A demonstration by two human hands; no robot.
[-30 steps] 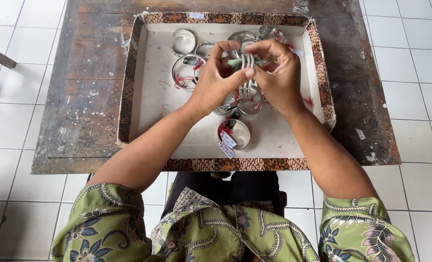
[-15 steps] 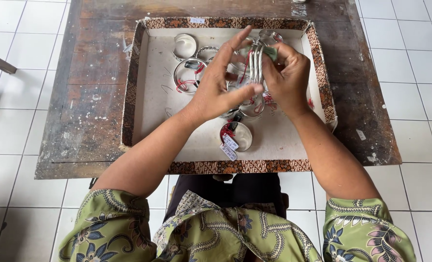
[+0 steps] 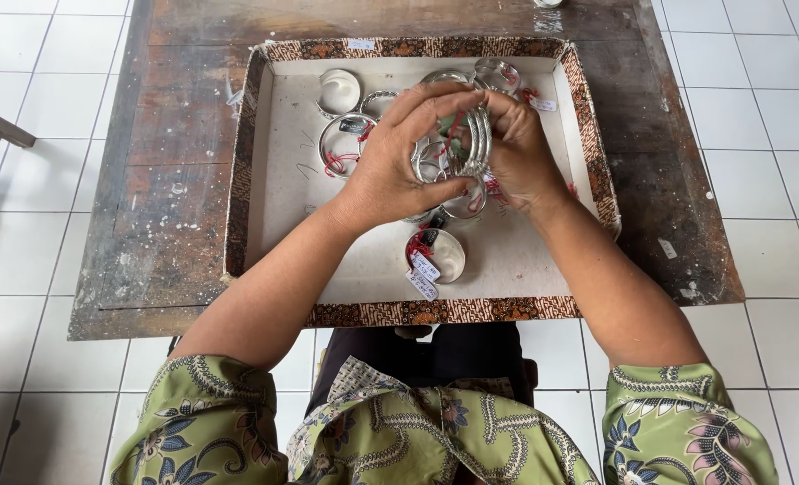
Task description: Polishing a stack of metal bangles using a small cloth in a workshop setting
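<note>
**Silver bangles gathered between two hands**

Silver metal bangles (image 3: 473, 136), stacked as a bundle of about four, are being pinched between the left hand (image 3: 390, 175) and the right hand (image 3: 518, 153), both hands closing together on the stack above the middle of the shallow white tray with a patterned brown border (image 3: 278, 193), likely to keep the loops aligned. The tray is sitting centred on the worn dark wooden desk (image 3: 166, 162). Roughly five or six more silver bracelets with red strings are lying loose toward the tray's far edge; one tagged silver cuff (image 3: 437, 256) is resting near its front edge.
</note>
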